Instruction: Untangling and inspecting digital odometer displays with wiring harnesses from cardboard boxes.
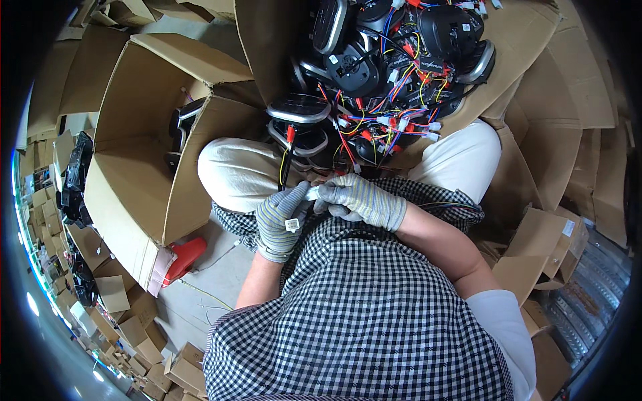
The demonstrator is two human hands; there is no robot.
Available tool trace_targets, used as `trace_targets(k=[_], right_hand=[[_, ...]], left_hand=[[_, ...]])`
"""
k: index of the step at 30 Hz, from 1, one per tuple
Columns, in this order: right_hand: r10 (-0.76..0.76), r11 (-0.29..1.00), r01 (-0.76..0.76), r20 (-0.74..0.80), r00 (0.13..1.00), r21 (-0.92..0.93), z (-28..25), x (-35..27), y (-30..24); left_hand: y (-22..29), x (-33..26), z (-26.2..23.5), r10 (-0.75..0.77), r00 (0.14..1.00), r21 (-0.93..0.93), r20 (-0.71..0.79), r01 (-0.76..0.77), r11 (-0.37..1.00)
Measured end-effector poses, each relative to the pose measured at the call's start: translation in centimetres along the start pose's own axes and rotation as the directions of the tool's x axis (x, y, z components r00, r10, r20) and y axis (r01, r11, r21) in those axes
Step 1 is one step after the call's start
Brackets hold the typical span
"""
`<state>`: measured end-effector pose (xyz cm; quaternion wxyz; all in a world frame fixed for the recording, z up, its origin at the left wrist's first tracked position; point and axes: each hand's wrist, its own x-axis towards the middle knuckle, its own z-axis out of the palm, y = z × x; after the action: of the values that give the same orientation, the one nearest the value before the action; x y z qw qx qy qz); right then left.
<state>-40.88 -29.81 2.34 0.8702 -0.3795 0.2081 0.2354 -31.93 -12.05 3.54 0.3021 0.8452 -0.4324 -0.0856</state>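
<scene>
Several boxes (137,200) around, tangled wires (400,85) ahead, white piece (312,193) held

Left hand (281,224) and right hand (358,200) are both gloved and right up close together in front of the belly, fingers bent in a pinch on each. Left forearm (261,281) runs pretty much straight out from the body, bare past the cuff. Right forearm (441,250), also bare, slants inward from an elbow kicked out wide, wrist fairly straight.
</scene>
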Motion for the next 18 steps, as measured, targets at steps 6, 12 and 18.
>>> trace_targets(k=[6,12,18], right_hand=[[0.000,1.000,0.000,0.006,1.000,0.005,-0.5,0.3,0.7],[-0.018,1.000,0.018,0.001,1.000,-0.023,0.2,-0.5,-0.6],[-0.008,0.999,0.009,0.026,1.000,-0.052,-0.2,-0.5,-0.4]], left_hand=[[0.6,0.0,0.1,-0.055,0.998,0.038,0.024,0.054,0.998],[0.3,0.0,0.2,-0.056,0.998,-0.011,-0.001,0.056,0.998],[0.2,0.0,0.2,-0.052,0.999,-0.044,0.003,0.053,0.998]])
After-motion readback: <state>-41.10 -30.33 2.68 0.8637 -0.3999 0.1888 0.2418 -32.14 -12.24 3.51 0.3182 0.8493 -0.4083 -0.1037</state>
